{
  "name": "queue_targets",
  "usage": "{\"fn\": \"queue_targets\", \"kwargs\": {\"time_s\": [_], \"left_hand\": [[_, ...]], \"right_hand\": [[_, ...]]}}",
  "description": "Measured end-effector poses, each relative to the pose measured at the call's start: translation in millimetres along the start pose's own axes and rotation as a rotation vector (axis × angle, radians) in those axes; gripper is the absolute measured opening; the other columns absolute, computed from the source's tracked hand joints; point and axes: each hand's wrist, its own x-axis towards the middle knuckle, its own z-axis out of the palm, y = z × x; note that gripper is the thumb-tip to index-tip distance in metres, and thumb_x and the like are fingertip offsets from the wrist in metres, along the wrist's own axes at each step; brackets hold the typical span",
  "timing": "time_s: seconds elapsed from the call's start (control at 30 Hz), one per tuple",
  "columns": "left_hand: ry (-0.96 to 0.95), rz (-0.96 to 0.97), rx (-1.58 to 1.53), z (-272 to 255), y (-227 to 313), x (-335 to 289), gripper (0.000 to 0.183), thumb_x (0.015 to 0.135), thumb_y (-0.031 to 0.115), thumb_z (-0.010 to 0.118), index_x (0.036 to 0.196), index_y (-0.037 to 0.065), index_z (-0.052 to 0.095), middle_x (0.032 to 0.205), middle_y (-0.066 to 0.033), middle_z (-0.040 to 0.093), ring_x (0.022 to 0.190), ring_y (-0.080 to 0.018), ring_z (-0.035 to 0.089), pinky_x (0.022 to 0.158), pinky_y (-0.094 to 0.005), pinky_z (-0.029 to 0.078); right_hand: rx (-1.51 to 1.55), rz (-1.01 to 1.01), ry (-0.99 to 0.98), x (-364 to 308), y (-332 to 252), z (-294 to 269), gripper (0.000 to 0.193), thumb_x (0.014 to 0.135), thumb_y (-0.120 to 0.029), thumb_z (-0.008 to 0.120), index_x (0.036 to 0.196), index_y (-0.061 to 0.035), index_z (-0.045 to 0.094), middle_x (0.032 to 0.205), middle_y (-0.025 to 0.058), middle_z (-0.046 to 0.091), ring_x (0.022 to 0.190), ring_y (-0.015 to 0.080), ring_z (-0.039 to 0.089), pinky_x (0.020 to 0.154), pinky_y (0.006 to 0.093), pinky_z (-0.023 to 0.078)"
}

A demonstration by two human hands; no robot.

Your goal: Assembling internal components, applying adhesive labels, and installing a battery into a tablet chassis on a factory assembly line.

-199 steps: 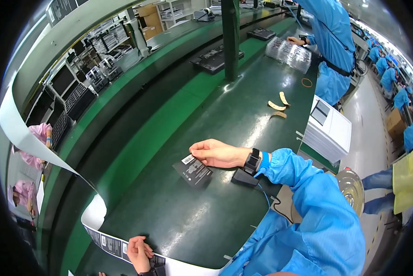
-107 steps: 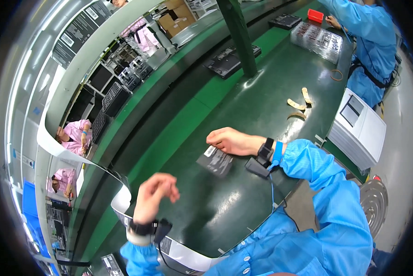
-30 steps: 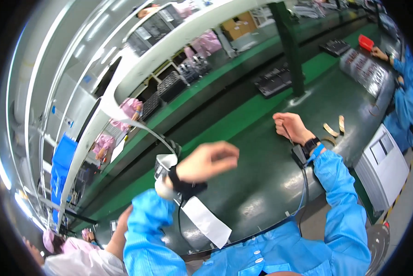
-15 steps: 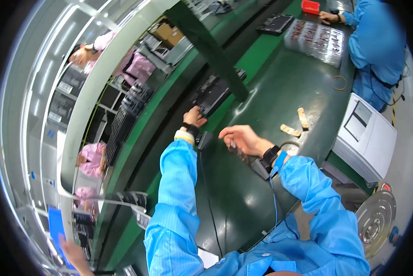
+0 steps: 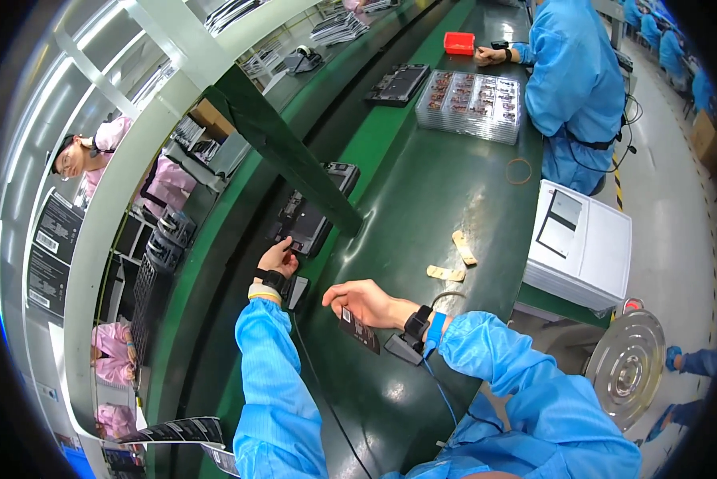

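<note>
My left hand (image 5: 278, 257) has its fingers closed on the near corner of a flat black device casing (image 5: 304, 217) with parts set into it. A slanted dark green post (image 5: 282, 144) hides part of this casing. To the right, my right hand (image 5: 368, 302) is above the green bench, fingers bent around a thin black card (image 5: 359, 329) with white print, which hangs below the palm. Both wrists carry black straps with small grey boxes and cords.
Two beige strips (image 5: 446, 273) and a rubber band (image 5: 519, 171) lie on the bench. Beyond are stacked clear trays (image 5: 470, 108) of small parts, another black casing (image 5: 398, 84) and a red bin (image 5: 459, 43). A co-worker (image 5: 574, 72) sits at far right, near stacked white trays (image 5: 586, 239).
The view has turned, so the bench and co-worker appear further left. The card in my right hand now shows its printed face. My left hand stays at the casing's corner.
</note>
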Motion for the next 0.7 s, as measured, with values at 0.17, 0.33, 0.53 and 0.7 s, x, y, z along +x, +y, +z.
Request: {"fn": "queue_targets", "kwargs": {"time_s": [0.17, 0.33, 0.53, 0.7], "left_hand": [[-0.055, 0.057, -0.065, 45, 0, -16, 0.012, 0.088, 0.015, 0.067, 0.092, 0.008, 0.057, 0.089, -0.0070, 0.058, 0.084, -0.0229, 0.060, 0.080, -0.0389, 0.053], [-0.332, 0.240, -0.298, 43, 3, 0, 0.014, 0.090, 0.012, 0.063, 0.100, 0.004, 0.058, 0.103, -0.0093, 0.062, 0.102, -0.0259, 0.061, 0.092, -0.0442, 0.051], [-0.419, 0.410, -0.273, 86, -20, 9, 0.013, 0.092, 0.012, 0.062, 0.102, 0.004, 0.061, 0.099, -0.0064, 0.063, 0.098, -0.0219, 0.063, 0.087, -0.0374, 0.052], [-0.541, 0.434, -0.212, 96, -15, 23, 0.018, 0.098, 0.019, 0.054, 0.105, 0.005, 0.062, 0.103, -0.0056, 0.064, 0.097, -0.0201, 0.061, 0.089, -0.0349, 0.050]], "right_hand": [[0.013, -0.009, 0.016, -2, -3, -8, 0.031, 0.095, -0.034, 0.050, 0.102, -0.0055, 0.062, 0.075, -0.0011, 0.058, 0.066, 0.0097, 0.058, 0.058, 0.0247, 0.046], [0.009, 0.008, -0.025, 1, 0, -1, 0.032, 0.095, -0.034, 0.051, 0.103, -0.0058, 0.062, 0.075, -0.0013, 0.058, 0.066, 0.0095, 0.058, 0.058, 0.0244, 0.046], [0.001, -0.015, 0.003, -6, -7, -4, 0.030, 0.095, -0.033, 0.050, 0.100, -0.0068, 0.063, 0.075, -0.0017, 0.057, 0.067, 0.0091, 0.056, 0.061, 0.0237, 0.044], [0.004, 0.005, -0.012, -4, -4, 3, 0.029, 0.095, -0.032, 0.049, 0.098, -0.0070, 0.063, 0.075, -0.0018, 0.057, 0.069, 0.0093, 0.055, 0.063, 0.0235, 0.044]]}}
